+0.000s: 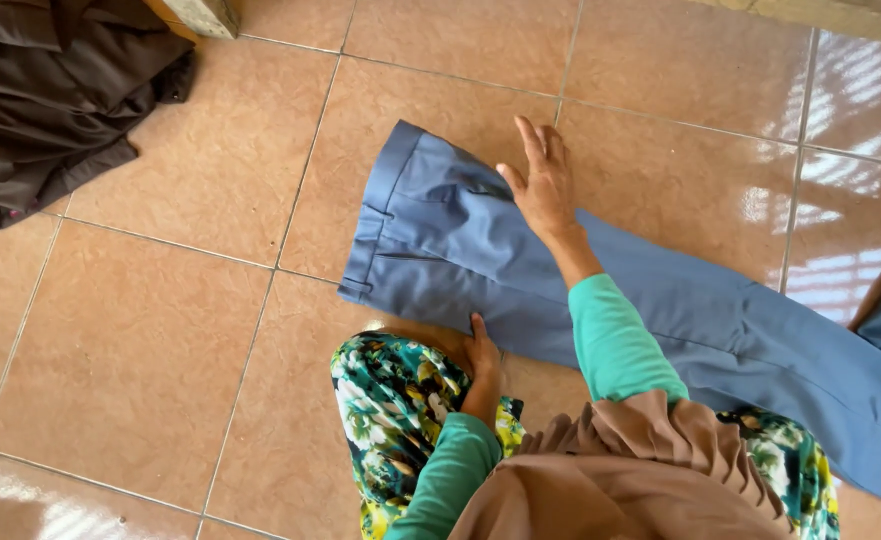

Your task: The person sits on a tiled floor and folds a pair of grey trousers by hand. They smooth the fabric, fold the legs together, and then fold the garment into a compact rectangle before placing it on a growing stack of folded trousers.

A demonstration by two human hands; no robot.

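Observation:
A pair of blue trousers (660, 320) lies flat on the tiled floor, waistband toward the left, legs running off to the lower right. My right hand (543, 185) rests flat on the upper part of the trousers near the far edge, fingers spread. My left hand (480, 355) presses on the near edge of the trousers, beside my knee in floral cloth (395, 400). Neither hand grips the fabric. Both sleeves are teal.
A heap of dark brown cloth (45, 95) lies at the top left, next to a pale block corner (205, 15). The floor is glossy orange-brown tile (140, 340) with bright window reflections at the right.

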